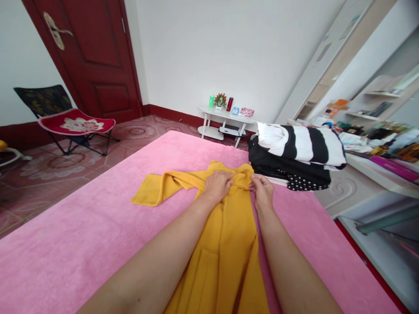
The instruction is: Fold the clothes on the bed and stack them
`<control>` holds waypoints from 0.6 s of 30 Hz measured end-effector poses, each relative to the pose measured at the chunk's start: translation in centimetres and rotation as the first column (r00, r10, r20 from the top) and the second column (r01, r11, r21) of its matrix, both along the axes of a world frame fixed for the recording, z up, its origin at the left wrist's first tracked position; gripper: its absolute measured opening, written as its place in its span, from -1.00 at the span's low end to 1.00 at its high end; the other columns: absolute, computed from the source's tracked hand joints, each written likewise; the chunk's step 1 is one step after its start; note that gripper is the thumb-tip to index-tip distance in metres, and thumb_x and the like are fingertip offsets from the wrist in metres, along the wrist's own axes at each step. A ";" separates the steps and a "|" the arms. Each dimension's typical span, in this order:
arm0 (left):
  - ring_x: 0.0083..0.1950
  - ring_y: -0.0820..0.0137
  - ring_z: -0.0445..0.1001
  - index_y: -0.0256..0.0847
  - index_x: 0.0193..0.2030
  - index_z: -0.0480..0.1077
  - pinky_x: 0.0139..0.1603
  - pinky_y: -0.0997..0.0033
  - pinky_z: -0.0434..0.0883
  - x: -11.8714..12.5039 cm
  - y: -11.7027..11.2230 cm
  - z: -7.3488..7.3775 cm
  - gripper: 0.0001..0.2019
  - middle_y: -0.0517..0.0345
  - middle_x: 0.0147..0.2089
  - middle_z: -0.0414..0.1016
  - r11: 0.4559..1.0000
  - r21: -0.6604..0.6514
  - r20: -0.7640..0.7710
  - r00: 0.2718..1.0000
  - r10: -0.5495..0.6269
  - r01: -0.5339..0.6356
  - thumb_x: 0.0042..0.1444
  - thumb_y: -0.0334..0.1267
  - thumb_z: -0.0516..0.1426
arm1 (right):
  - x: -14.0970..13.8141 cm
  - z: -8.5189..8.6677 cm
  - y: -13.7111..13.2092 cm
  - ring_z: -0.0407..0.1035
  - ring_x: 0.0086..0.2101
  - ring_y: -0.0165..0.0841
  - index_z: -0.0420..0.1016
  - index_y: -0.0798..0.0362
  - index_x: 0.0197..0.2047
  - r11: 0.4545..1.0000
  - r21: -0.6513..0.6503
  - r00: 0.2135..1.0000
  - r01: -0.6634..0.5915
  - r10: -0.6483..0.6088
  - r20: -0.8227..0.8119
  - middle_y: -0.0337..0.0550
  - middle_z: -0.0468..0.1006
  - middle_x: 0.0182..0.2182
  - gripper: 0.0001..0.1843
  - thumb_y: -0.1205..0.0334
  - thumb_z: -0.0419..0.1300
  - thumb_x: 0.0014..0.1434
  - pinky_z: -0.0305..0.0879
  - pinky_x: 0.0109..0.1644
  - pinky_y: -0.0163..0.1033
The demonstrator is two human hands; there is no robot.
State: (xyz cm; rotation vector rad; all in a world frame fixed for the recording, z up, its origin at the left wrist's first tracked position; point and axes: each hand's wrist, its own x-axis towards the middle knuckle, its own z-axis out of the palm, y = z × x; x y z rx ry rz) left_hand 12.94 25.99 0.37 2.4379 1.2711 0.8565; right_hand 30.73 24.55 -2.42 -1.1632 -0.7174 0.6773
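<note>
Through the head camera I have both hands at the far end of a long mustard-yellow cloth garment (237, 226), which lies on a pink plush cover (81, 244), its near end running out of view between my forearms. My right hand (262, 192) pinches the right edge of the bunched collar between thumb and fingertips. My left hand (218, 187) rests on the cloth just beside it, fingers curled; I cannot tell whether they grip a fold. The two hands are near each other but not touching. One yellow sleeve (152, 189) reaches out to the left, bent, with its end flat on the cover.

Beyond my right hand I see a pile of folded clothes: a black-and-white striped garment (314, 146) on top, black cloth (288, 165) beneath it, and a black piece with white dots (306, 183) low down. Past the cover's far edge stands a low white table (225, 114), carrying a green cup (211, 101) and a small red-flowered plant (220, 100).
</note>
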 end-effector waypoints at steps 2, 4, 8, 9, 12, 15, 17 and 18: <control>-0.04 0.27 0.36 -0.11 -0.21 0.47 0.01 0.27 0.28 -0.2 -0.3 0.4 -0.82 0.12 -0.21 0.49 0.996 0.062 0.006 0.998 -0.057 0.057 0.16 -0.29 0.04 | 0.1 0.0 0.0 0.29 -0.64 -0.53 0.40 0.09 -0.47 1.000 0.001 1.000 0.025 -0.025 -0.012 -0.34 0.40 -0.66 -0.75 0.15 0.34 -0.20 0.25 -0.57 -0.45; 0.00 0.25 0.33 -0.15 -0.23 0.44 0.08 0.22 0.23 -0.3 -0.9 1.0 -0.84 0.09 -0.17 0.48 0.984 0.173 0.088 0.995 -0.056 0.040 0.15 -0.29 0.04 | 0.2 0.0 0.0 0.37 -0.57 -0.50 0.39 0.08 -0.44 0.999 0.017 0.999 0.031 -0.030 -0.044 -0.31 0.45 -0.58 -0.73 0.11 0.31 -0.16 0.33 -0.49 -0.41; -0.11 0.26 0.40 -0.21 -0.22 0.37 0.00 0.27 0.26 -0.4 -1.9 1.4 -0.83 0.05 -0.25 0.47 0.977 0.202 0.172 0.984 0.040 -0.075 0.18 -0.28 -0.03 | 0.1 -0.1 0.1 0.46 -0.45 -0.45 0.39 0.05 -0.22 0.995 0.030 0.995 -0.098 0.098 -0.021 -0.18 0.53 -0.29 -0.64 0.01 0.24 -0.05 0.40 -0.40 -0.36; -0.17 0.27 0.42 -0.20 -0.21 0.36 -0.07 0.29 0.28 -0.5 -1.9 1.2 -0.82 0.06 -0.30 0.47 0.979 0.162 0.166 0.981 0.099 -0.126 0.19 -0.27 -0.05 | 0.0 -0.2 0.2 0.45 -0.46 -0.47 0.37 0.04 -0.14 0.993 0.013 0.992 -0.121 0.120 0.023 -0.17 0.53 -0.26 -0.58 0.01 0.24 -0.05 0.39 -0.41 -0.37; -0.23 0.27 0.47 -0.16 -0.09 0.32 -0.21 0.34 0.30 -0.7 -1.5 0.6 -0.78 0.09 -0.31 0.49 0.954 0.036 0.133 0.947 0.291 -0.298 0.23 -0.24 -0.09 | -0.3 -0.6 0.5 0.39 -0.52 -0.53 0.31 0.00 0.04 0.992 -0.041 0.976 -0.123 0.128 0.174 -0.22 0.49 -0.27 -0.42 0.03 0.25 -0.06 0.35 -0.46 -0.40; -0.21 0.25 0.50 -0.11 0.04 0.26 -0.23 0.35 0.31 -1.1 -0.9 0.1 -0.74 0.10 -0.25 0.52 0.921 -0.029 0.087 0.917 0.389 -0.388 0.24 -0.24 -0.08 | -0.5 -0.9 0.7 0.35 -0.51 -0.54 0.30 -0.02 0.12 0.993 -0.062 0.942 -0.103 0.117 0.314 -0.15 0.46 -0.15 -0.37 0.04 0.21 -0.04 0.33 -0.46 -0.39; -0.22 0.24 0.50 -0.10 0.13 0.22 -0.23 0.34 0.32 -1.2 -0.7 -0.1 -0.68 0.08 -0.23 0.53 0.914 -0.050 0.048 0.914 0.404 -0.402 0.24 -0.25 -0.06 | -0.5 -1.0 0.7 0.33 -0.49 -0.54 0.27 -0.05 0.17 0.993 -0.078 0.895 -0.090 0.115 0.431 -0.09 0.41 0.00 -0.37 0.06 0.18 -0.01 0.33 -0.44 -0.37; -0.22 0.24 0.50 -0.08 0.17 0.19 -0.23 0.33 0.33 -1.3 -0.6 -0.2 -0.64 0.08 -0.21 0.53 0.917 -0.052 0.033 0.917 0.397 -0.395 0.23 -0.26 -0.05 | -0.5 -1.0 0.8 0.33 -0.48 -0.53 0.25 -0.07 0.19 0.993 -0.089 0.864 -0.080 0.114 0.491 -0.08 0.38 0.05 -0.36 0.08 0.16 0.01 0.33 -0.41 -0.35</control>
